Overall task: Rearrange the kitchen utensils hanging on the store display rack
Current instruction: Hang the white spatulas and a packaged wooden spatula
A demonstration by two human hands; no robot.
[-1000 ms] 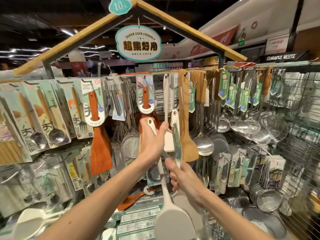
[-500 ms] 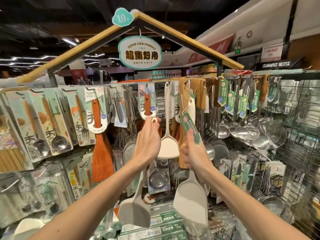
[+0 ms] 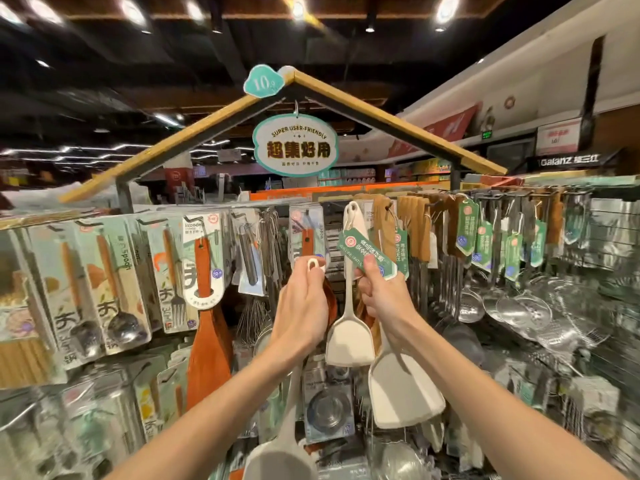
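My left hand (image 3: 302, 306) grips the handle of a cream silicone spatula (image 3: 282, 448); its hanging loop sticks up above my fingers and its blade hangs low. My right hand (image 3: 382, 299) grips a second cream spatula (image 3: 405, 393) that carries a green label (image 3: 367, 256) near its top. Between my two hands a third cream spatula (image 3: 349, 336) hangs from a hook on the display rack (image 3: 485, 197). Both hands are raised close to the top row of hooks.
Carded wooden spoons and forks (image 3: 114, 271) and an orange wooden turner (image 3: 207, 348) hang to the left. Steel ladles and skimmers (image 3: 512, 306) hang to the right beside a wire grid. An oval sign (image 3: 295, 145) hangs under the wooden roof frame.
Both hands have risen with their spatulas toward the top hooks. The right-hand spatula's green label now sits beside the hanging spatula's handle. The view has tilted upward.
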